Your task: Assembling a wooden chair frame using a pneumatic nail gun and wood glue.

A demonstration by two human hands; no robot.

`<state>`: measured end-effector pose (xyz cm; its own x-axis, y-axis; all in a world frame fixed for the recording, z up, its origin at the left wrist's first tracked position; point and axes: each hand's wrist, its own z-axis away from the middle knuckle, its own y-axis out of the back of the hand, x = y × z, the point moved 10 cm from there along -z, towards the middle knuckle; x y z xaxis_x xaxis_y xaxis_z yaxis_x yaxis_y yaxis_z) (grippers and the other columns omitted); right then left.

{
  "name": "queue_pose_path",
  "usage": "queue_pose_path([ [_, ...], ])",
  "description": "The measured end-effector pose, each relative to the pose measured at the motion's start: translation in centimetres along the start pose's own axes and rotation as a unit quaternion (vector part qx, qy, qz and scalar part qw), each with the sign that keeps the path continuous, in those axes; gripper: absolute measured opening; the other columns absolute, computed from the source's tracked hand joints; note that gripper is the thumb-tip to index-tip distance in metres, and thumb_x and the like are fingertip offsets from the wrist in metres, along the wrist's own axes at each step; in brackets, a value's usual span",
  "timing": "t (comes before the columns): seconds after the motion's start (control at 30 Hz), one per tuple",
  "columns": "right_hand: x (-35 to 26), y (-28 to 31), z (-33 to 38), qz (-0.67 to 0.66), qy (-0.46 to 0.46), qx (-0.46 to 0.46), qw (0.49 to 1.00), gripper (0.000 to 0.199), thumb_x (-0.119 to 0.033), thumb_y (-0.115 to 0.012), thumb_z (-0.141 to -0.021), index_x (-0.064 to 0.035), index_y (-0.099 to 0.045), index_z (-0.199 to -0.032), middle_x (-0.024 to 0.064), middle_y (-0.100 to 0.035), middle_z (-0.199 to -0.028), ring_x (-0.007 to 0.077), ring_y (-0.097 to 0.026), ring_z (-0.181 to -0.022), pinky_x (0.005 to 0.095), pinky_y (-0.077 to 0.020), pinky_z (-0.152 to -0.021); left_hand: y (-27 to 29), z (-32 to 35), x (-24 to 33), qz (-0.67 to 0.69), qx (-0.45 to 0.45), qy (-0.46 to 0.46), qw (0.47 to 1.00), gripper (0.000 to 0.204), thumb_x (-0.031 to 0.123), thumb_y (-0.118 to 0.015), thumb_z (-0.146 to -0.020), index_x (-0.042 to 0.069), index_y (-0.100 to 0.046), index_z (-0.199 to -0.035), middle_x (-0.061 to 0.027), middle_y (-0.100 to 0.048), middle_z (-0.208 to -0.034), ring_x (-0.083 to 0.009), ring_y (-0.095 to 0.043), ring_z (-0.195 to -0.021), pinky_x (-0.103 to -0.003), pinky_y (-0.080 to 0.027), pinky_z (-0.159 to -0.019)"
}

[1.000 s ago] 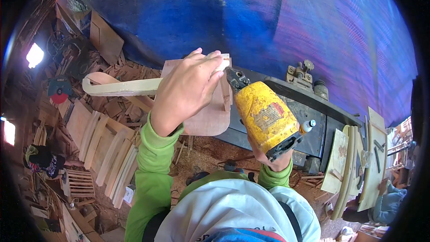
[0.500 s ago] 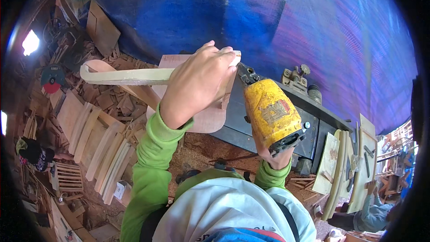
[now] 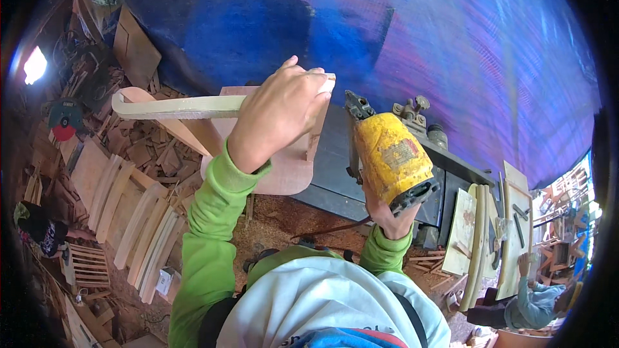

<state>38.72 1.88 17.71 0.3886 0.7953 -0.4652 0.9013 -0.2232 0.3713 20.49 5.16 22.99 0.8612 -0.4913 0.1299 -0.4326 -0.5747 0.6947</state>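
My left hand [image 3: 274,113] is closed round the end of a pale curved wooden armrest [image 3: 180,109], pressing it against a flat wooden chair seat [image 3: 277,183] and an upright wooden piece [image 3: 316,130]. The armrest runs out to the left and ends in a rounded hook. In my right hand [image 3: 387,216] is a worn yellow nail gun [image 3: 394,149], its handle mostly hidden under the body. The dark nose of the gun points up and left, a small gap away from the armrest's end.
A dark metal machine table [image 3: 342,174] with a fence and clamp [image 3: 412,108] lies beneath the work. Beyond it hangs a blue tarp [image 3: 309,32]. Curved wooden slats [image 3: 138,222] and offcuts cover the left floor. Boards [image 3: 477,238] and a co-worker [image 3: 532,306] are at right.
The nail gun's nose has drawn back from the armrest's end, which it met or nearly met before. My left hand keeps its grip. The whole view has shifted slightly.
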Motion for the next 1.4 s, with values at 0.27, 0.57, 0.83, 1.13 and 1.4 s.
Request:
queue_pose_path([
  [0.27,2.0,-2.3,1.0,-0.068,-0.062,-0.078,0.993,0.046,-0.005,-0.074,-0.074,-0.0032,-0.063,-0.119,0.0119,-0.066,-0.118,0.026,-0.062,-0.113,0.0385,-0.0438,-0.1,-0.2,-0.2,-1.1,-0.013,-0.094,0.037,0.995,0.048,0.019,-0.073,-0.079,-0.006,-0.059,-0.117,-0.0232,-0.065,-0.109,-0.0376,-0.062,-0.098,-0.042,-0.048,-0.09],
  [0.57,1.9,-2.6,0.2,-0.122,-0.079,-0.09,0.985,0.037,-0.002,-0.072,-0.075,-0.0026,-0.067,-0.112,0.0107,-0.069,-0.113,0.0244,-0.064,-0.107,0.0369,-0.0467,-0.095,-1.3,0.7,-2.0,-0.087,-0.157,0.075,0.981,0.035,0.017,-0.073,-0.077,-0.002,-0.061,-0.104,-0.0205,-0.063,-0.084,-0.0374,-0.061,-0.084,-0.045,-0.048,-0.076],
  [0.83,0.5,-1.9,-1.9,-0.087,0.053,-0.033,0.994,0.027,-0.007,-0.073,-0.067,-0.0021,-0.07,-0.093,0.012,-0.071,-0.091,0.0275,-0.07,-0.081,0.0335,-0.0531,-0.074,-1.7,0.6,-2.6,-0.074,-0.174,0.09,0.978,0.025,0.011,-0.069,-0.074,-0.001,-0.062,-0.096,-0.0217,-0.062,-0.08,-0.0387,-0.06,-0.082,-0.047,-0.047,-0.074],
  [1.13,2.1,-0.8,-0.2,-0.047,-0.004,-0.049,0.998,0.034,-0.012,-0.073,-0.069,-0.0056,-0.068,-0.102,0.0114,-0.068,-0.101,0.0291,-0.065,-0.092,0.0372,-0.0489,-0.082,-1.8,0.2,-3.0,-0.102,-0.127,0.077,0.984,0.018,0.013,-0.069,-0.075,0.0,-0.065,-0.087,-0.0218,-0.064,-0.078,-0.0396,-0.061,-0.076,-0.045,-0.048,-0.092],
  [1.4,8.5,0.1,8.3,-0.174,-0.182,-0.022,0.967,0.031,0.003,-0.072,-0.079,0.0011,-0.062,-0.109,0.0112,-0.07,-0.092,0.014,-0.067,-0.069,0.0266,-0.0529,-0.059,4.1,3.2,-2.5,-0.148,-0.018,0.047,0.988,0.059,0.046,-0.076,-0.074,-0.003,-0.067,-0.106,-0.0159,-0.066,-0.116,-0.0294,-0.059,-0.112,-0.055,-0.031,-0.11],
])
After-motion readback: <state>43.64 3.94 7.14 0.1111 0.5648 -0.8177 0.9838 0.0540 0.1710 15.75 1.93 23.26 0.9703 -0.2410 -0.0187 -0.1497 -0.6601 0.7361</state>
